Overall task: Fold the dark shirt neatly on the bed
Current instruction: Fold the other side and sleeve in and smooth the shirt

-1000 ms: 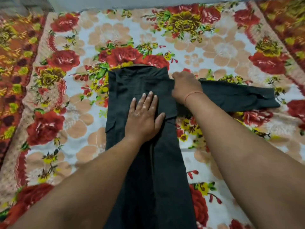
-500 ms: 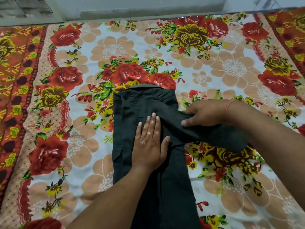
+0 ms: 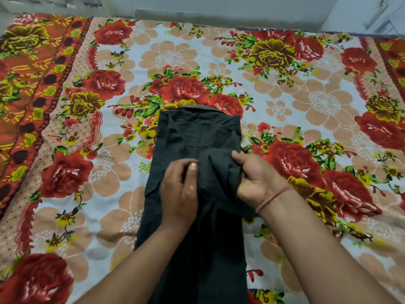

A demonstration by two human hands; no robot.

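At the centre of the bed (image 3: pixel 306 102), the right hand (image 3: pixel 258 178) has its grip closed, palm turned up, fingers curled round a bunched sleeve (image 3: pixel 219 174) of the dark shirt (image 3: pixel 197 132). Just beside it, the left hand (image 3: pixel 179 194) rests on the shirt's middle. Its fingers are blurred, so I cannot tell whether that grip pinches cloth or only presses. The shirt lies lengthwise as 1 narrow strip, collar (image 3: pixel 197 108) at the far end, hem running out of view near the person. A red thread (image 3: pixel 274 197) circles the right wrist. The risk, as a judgement: the sleeve is crumpled rather than flat, so laid down like this it would trap wrinkles and a lump inside the fold. If the left hand lifts too soon, pulling the sleeve could drag the strip askew. The soft bed could also ripple beneath it.
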